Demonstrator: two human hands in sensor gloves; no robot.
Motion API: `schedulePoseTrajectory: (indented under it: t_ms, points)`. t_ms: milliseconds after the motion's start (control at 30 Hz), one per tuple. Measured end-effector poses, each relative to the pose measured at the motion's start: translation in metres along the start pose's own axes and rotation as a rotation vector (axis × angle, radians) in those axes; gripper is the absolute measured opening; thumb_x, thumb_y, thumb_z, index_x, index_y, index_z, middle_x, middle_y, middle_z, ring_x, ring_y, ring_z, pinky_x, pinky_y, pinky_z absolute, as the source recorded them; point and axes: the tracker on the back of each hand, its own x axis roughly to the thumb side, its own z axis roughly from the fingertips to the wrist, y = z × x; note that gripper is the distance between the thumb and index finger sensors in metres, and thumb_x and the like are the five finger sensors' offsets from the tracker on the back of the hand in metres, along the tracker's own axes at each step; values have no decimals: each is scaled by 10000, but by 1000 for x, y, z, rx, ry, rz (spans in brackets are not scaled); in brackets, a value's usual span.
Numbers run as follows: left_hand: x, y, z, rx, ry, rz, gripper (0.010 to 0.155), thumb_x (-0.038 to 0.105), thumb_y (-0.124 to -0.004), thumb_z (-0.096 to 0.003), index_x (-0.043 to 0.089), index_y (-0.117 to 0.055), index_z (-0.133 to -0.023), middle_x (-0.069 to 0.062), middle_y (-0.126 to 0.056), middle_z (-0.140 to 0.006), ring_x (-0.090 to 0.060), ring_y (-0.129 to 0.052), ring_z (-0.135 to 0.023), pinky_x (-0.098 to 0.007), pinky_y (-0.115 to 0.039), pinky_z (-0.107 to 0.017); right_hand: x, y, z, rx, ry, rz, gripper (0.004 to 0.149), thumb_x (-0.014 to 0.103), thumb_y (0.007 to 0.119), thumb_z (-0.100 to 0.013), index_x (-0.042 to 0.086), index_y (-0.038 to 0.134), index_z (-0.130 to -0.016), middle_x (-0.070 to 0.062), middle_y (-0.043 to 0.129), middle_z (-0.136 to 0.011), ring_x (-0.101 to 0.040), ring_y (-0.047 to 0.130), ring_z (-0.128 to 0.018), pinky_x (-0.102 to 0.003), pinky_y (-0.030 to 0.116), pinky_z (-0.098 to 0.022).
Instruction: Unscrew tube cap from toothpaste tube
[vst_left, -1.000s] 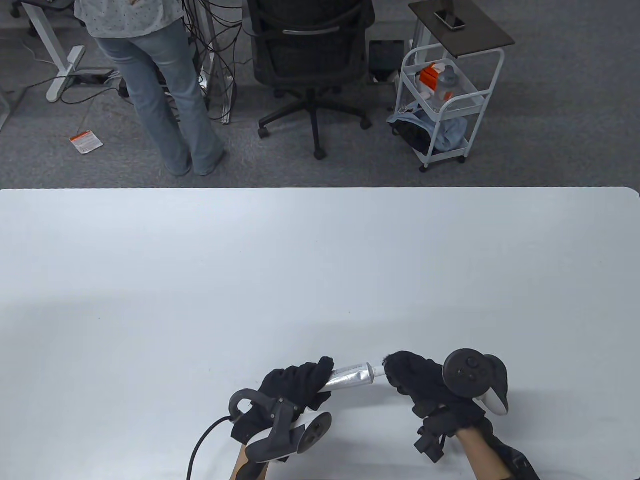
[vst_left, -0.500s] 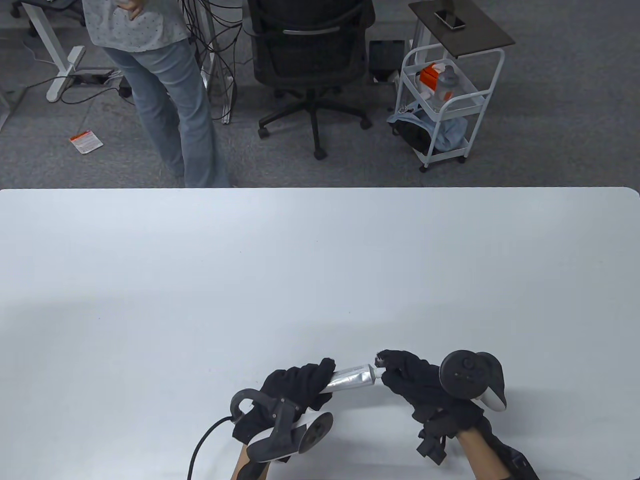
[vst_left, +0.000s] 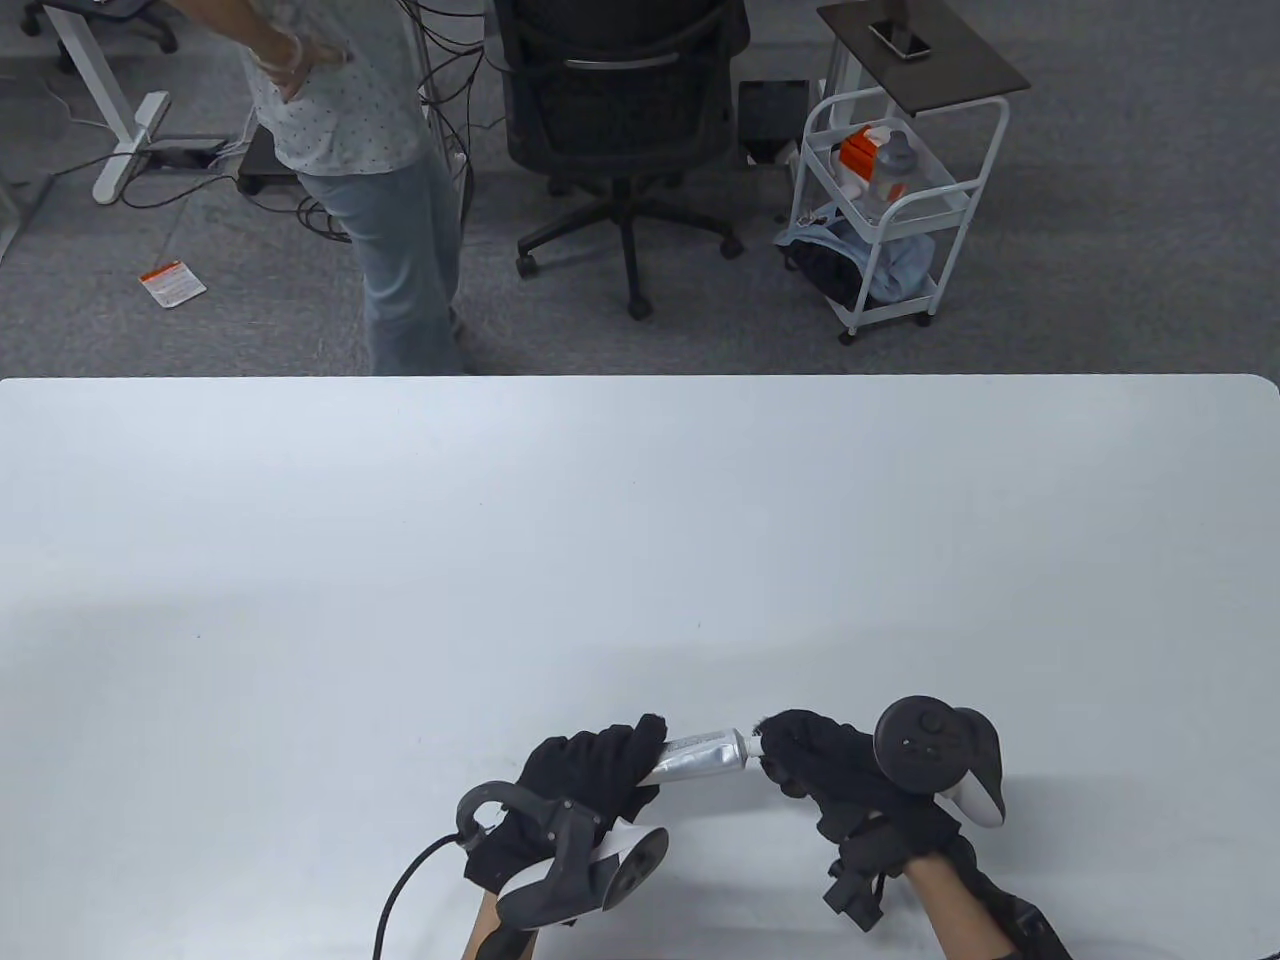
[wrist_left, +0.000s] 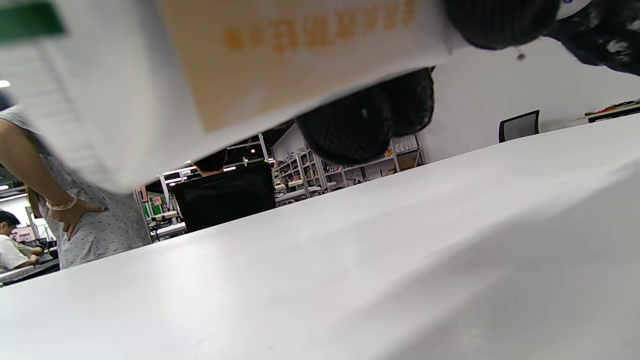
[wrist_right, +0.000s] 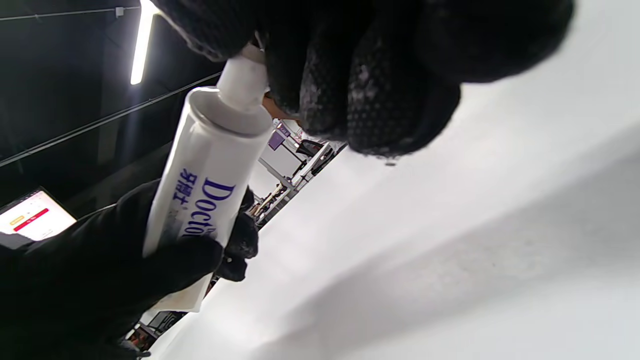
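In the table view, the toothpaste tube (vst_left: 700, 757) is held level above the counter (vst_left: 640, 560), gripped by the left hand (vst_left: 585, 775). In the right wrist view, the tube cap (wrist_right: 245, 80) is pinched by the right hand (wrist_right: 360, 65).

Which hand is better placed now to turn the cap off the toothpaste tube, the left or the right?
The right hand. Its fingers already close around the cap at the tube's end, while the left hand grips the toothpaste tube body and keeps it above the table.
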Motion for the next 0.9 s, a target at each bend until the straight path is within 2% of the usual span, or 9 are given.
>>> schedulePoseTrajectory:
  t_ms: [167,200,267,333,433,533,833,900]
  points:
    - [0,0,0,-3,2,-4,684,566,-642,-527,266,-524,-1130,-42,-798,-1033,-245,-908,-848,-429,-800,-661,5,0,1,-17,-50,55,492,235,721,-577,61,584,-1016,-227,757,-909,-386,868,-696,-471,773,-434]
    - [-2,1,0,-2,9,-10,683,566,-642,-527,268,-522,-1130,-42,-797,-1033,-245,-907,-848,-428,-800,-661,5,0,1,-19,-41,60,515,249,725,-579,66,560,-1032,-229,751,-915,-393,862,-703,-479,771,-438]
    - [-4,1,1,3,19,-18,683,566,-641,-527,268,-522,-1130,-43,-798,-1032,-245,-909,-846,-428,-801,-660,2,0,2,-30,-35,57,657,365,740,-560,27,496,-1068,-267,719,-932,-423,842,-717,-494,760,-445]
    - [-5,2,1,7,22,-16,685,565,-642,-527,264,-522,-1130,-44,-797,-1033,-246,-909,-846,-429,-802,-659,-1,-1,3,-49,-9,42,689,442,668,-568,-9,505,-1063,-287,730,-915,-441,845,-697,-500,759,-431]
    - [-3,2,1,12,17,-9,684,566,-641,-527,266,-522,-1130,-42,-797,-1032,-243,-909,-847,-428,-801,-660,-5,0,3,-68,28,-16,609,454,595,-587,-21,659,-962,-277,820,-814,-437,894,-601,-499,775,-374]
    - [-1,2,1,11,4,1,683,566,-641,-526,269,-522,-1129,-39,-797,-1033,-242,-907,-849,-427,-801,-662,-3,3,1,-50,31,-12,494,390,611,-597,7,735,-883,-234,871,-738,-403,924,-539,-482,788,-338]
    - [-2,2,1,5,7,-1,683,566,-645,-524,273,-522,-1128,-40,-795,-1035,-243,-906,-851,-427,-799,-664,1,1,1,-34,-53,-13,481,249,735,-564,91,612,-1002,-213,776,-888,-371,881,-677,-467,781,-429]
    - [-2,3,1,5,9,-4,685,567,-644,-524,271,-521,-1129,-40,-796,-1034,-243,-907,-849,-427,-801,-662,1,0,2,-28,-51,4,546,292,755,-560,102,571,-1039,-228,759,-907,-397,866,-697,-487,771,-441]
